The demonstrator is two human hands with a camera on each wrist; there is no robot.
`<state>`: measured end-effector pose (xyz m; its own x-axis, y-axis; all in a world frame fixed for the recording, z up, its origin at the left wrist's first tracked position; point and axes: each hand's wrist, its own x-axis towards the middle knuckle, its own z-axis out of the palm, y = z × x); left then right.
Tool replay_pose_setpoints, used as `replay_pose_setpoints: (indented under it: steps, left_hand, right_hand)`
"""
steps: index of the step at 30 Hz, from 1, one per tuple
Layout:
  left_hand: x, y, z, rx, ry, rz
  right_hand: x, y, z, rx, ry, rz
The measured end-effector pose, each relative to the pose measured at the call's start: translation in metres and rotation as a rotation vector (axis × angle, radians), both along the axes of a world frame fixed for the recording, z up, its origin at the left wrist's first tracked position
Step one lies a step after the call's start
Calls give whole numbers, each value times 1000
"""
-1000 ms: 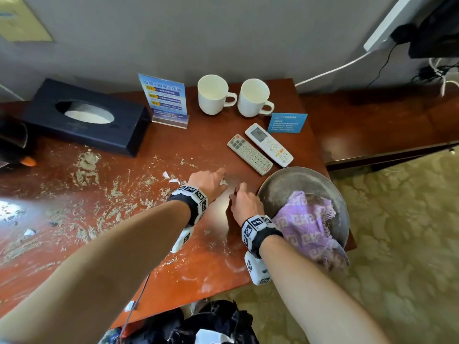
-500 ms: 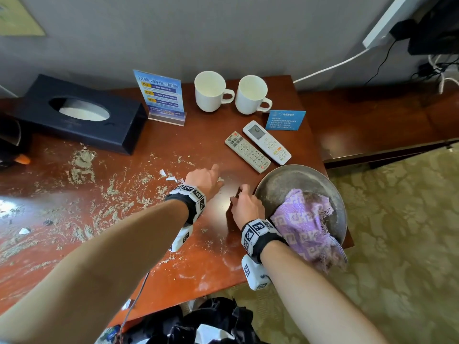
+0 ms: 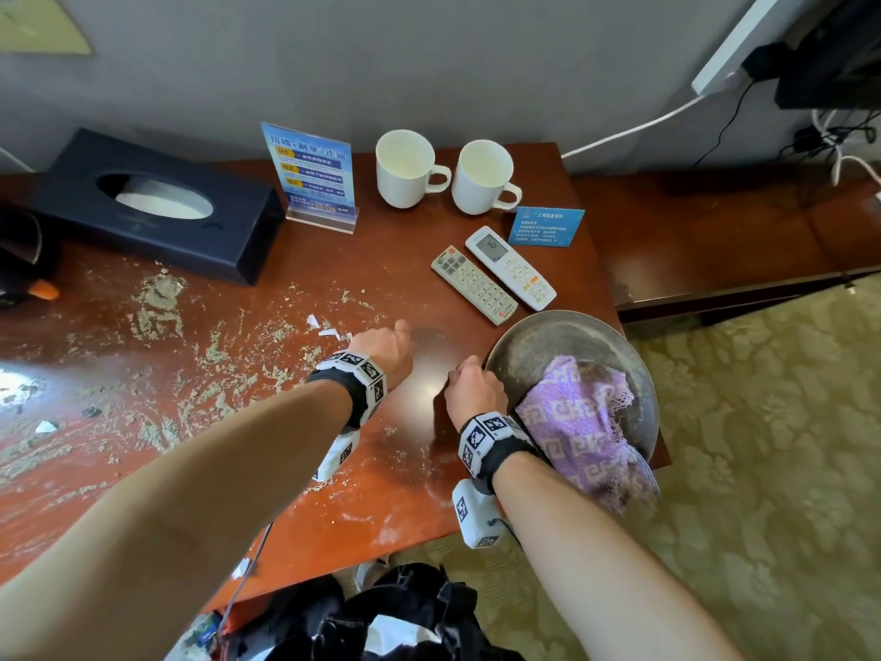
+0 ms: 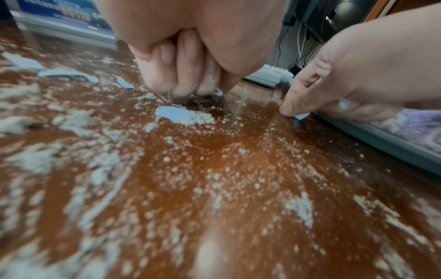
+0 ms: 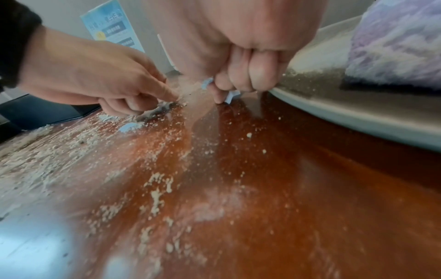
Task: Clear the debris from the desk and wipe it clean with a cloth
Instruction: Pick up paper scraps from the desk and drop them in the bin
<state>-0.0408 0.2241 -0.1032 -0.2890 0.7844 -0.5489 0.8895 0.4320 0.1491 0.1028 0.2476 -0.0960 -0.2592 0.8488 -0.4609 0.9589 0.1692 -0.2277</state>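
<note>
The reddish wooden desk [image 3: 295, 489] is carrying a wide scatter of pale gritty debris [image 3: 157, 302] over its left and middle parts, with a few small white paper scraps [image 3: 329, 332] lying among it. A dark tissue box [image 3: 157, 207] is sitting at the far left, just left of an upright blue sign [image 3: 312, 176]. Two white mugs [image 3: 407, 169] are standing side by side at the far edge, and two remote controls [image 3: 493, 281] are lying together between them and the metal basin [image 3: 538, 345], with a small blue card [image 3: 546, 226] just to the far right of the remotes. The basin is resting at the near right corner of the desk, and the purple patterned cloth [image 3: 581, 427] is lying inside it, draping over its near rim. The left hand [image 3: 384, 350] is bearing down on the desk among the grit, fingers curled with the tips touching the surface; I cannot tell whether it is gripping anything. The right hand [image 3: 472, 388] is positioned just beside the basin's left rim, fingers curled and pinching a small white scrap [image 5: 231, 97] against the desk. The two hands are near each other but apart.
</note>
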Motion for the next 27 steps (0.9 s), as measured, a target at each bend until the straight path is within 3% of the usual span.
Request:
replay_pose_setpoints:
  steps: [5, 10, 13, 18, 27]
  left_hand:
    - [-10, -22, 4, 59, -13, 23]
    - [-30, -53, 25, 30, 68, -82]
    - [-47, -86, 37, 70, 58, 28]
    - [-76, -158, 50, 124, 17, 354]
    - [-81, -357, 66, 207, 101, 683]
  right_hand:
    - [-6, 0, 0, -53, 54, 39]
    - [-35, -14, 10, -109, 132, 158]
    - [-58, -32, 12, -111, 156, 253]
    - [-93, -77, 24, -165, 195, 392]
    - [-135, -227, 50, -179, 174, 720]
